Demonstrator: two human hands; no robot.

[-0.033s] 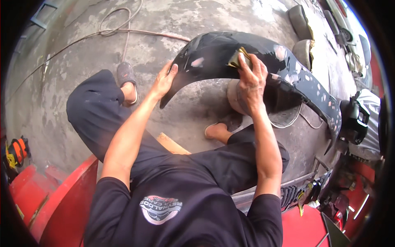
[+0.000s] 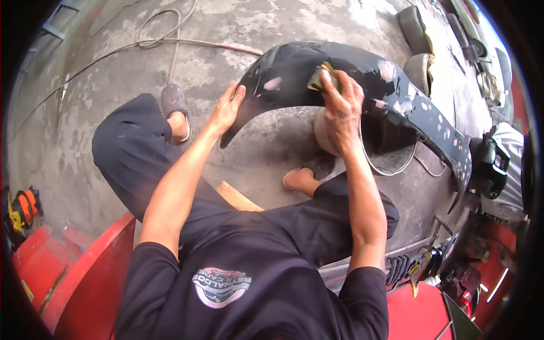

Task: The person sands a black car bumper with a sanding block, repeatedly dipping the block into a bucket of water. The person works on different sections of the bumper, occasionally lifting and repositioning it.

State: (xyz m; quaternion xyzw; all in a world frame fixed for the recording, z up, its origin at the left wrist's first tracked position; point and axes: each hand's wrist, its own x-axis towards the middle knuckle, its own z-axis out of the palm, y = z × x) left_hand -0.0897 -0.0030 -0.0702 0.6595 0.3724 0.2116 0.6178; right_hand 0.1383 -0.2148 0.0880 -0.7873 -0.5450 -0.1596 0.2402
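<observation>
A curved black car fender (image 2: 289,73) with pale pink and grey patches spans the upper middle, arching over an upright or tilted bucket (image 2: 326,133) whose position is partly hidden. My left hand (image 2: 226,107) grips the fender's left end, fingers at its edge and thumb against it. My right hand (image 2: 343,110) presses a folded olive-yellow abrasive sheet (image 2: 315,83) onto the fender's dark middle, fingertips on top of it. I sit with both knees bent, my forearms reaching forward over my dark trousers.
A looped hose (image 2: 161,41) lies on the stained concrete floor (image 2: 85,113). Black bumper-like parts (image 2: 416,34) and a car (image 2: 479,42) are upper right. A red panel (image 2: 79,266) and an orange reel (image 2: 25,207) are lower left, tools (image 2: 419,266) lower right.
My right hand and the sheet have slid slightly to the left on the fender. The fender is a touch higher in the picture, with my left hand still on it.
</observation>
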